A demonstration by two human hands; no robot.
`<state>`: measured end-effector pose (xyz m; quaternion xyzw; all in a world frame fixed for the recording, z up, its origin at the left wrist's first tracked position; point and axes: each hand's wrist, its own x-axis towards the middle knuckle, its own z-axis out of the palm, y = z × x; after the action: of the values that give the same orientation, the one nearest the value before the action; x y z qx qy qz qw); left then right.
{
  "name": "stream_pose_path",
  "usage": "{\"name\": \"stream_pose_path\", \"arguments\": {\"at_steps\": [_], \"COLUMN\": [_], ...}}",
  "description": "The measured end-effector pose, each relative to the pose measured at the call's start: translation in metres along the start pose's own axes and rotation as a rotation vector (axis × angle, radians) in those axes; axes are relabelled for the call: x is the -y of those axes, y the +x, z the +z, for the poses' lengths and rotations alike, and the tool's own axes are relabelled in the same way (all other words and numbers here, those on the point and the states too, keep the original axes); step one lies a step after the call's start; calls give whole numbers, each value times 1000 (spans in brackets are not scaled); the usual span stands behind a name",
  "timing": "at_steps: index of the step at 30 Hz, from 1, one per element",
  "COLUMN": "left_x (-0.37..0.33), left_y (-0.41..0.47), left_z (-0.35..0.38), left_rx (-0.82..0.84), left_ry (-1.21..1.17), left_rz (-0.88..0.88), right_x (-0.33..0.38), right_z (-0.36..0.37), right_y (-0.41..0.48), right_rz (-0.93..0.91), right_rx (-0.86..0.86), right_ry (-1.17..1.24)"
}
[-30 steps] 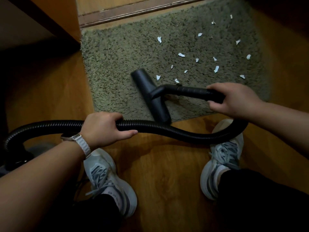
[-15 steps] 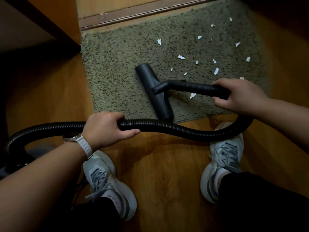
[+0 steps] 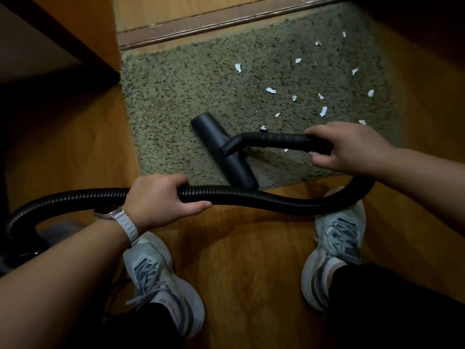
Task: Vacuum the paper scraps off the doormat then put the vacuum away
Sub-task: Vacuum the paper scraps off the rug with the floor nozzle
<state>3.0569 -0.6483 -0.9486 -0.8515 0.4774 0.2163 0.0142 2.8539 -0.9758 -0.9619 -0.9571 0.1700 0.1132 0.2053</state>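
Nozzle (image 3: 224, 152) has slid slightly left on the doormat (image 3: 176, 96); paper scraps (image 3: 323, 111) still lie to its right. Right hand (image 3: 349, 147) grip wraps the wand (image 3: 284, 140), left hand (image 3: 156, 200) grip the hose (image 3: 251, 197). Most vacuuming remains.

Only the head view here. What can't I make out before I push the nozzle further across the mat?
All in the head view:
The nozzle mouth: faces down into the doormat, so whatever lies under it is hidden.
The doormat patch beneath the right hand and wand: covered by them.
The vacuum body: dark, cut off by the left edge, behind the hose the left hand grips.
The doormat's far right corner: lost in shadow.
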Motion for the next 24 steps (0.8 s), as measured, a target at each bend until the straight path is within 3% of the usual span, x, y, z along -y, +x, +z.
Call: {"name": "stream_pose_path", "arguments": {"at_steps": [4, 11, 18, 24], "left_x": [-2, -20, -31, -28], "left_y": [-3, 5, 6, 13], "left_z": [-3, -24, -19, -21], "left_rx": [2, -29, -39, -7], "left_ry": [-13, -98, -99, -51], "left_rz": [-7, -65, -39, -44], "right_x": [-1, -28, -36, -25], "right_z": [-7, -38, -20, -9], "right_y": [1, -25, -42, -25], "right_rz": [29, 306, 370, 262], "right_rx": [-16, -101, -92, -74], "right_ry": [30, 80, 86, 70]}}
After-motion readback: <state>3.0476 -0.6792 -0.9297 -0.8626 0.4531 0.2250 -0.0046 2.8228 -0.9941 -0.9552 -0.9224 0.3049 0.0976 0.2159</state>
